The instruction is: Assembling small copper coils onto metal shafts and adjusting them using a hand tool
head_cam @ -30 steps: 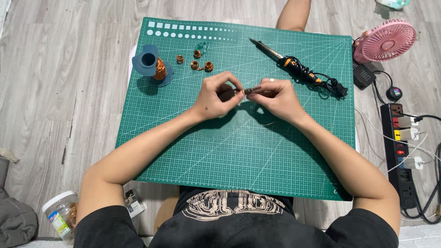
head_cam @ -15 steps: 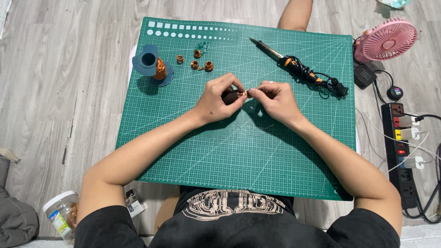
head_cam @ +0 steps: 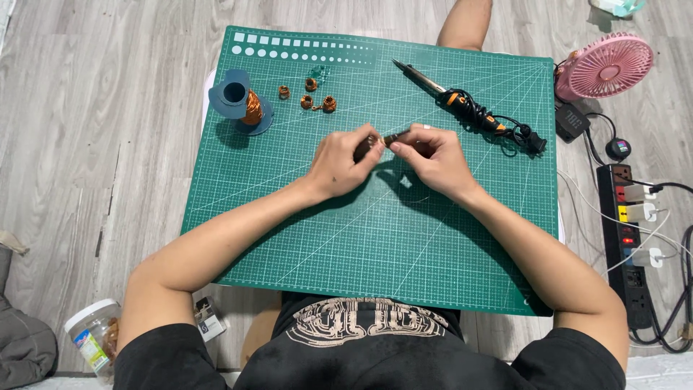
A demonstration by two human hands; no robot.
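Observation:
Both my hands meet over the middle of the green cutting mat (head_cam: 361, 238). My left hand (head_cam: 345, 160) pinches a small dark ring-shaped core wound with copper wire (head_cam: 369, 143). My right hand (head_cam: 427, 155) grips a thin dark rod-like piece (head_cam: 393, 137) that touches the core; the fine wire itself is too thin to make out. A blue spool of copper wire (head_cam: 244, 102) stands at the mat's far left. Several small finished copper coils (head_cam: 309, 97) lie beside it.
A soldering iron (head_cam: 462, 101) with a coiled black cord lies at the mat's far right. A pink desk fan (head_cam: 605, 66) and a power strip (head_cam: 626, 238) with plugs sit on the wooden floor at right. A plastic jar (head_cam: 90, 339) stands at lower left. A bare knee (head_cam: 465, 22) shows beyond the mat.
My hands have stayed together over the mat's middle, with the fingers shifting slightly around the core. Nothing else moved.

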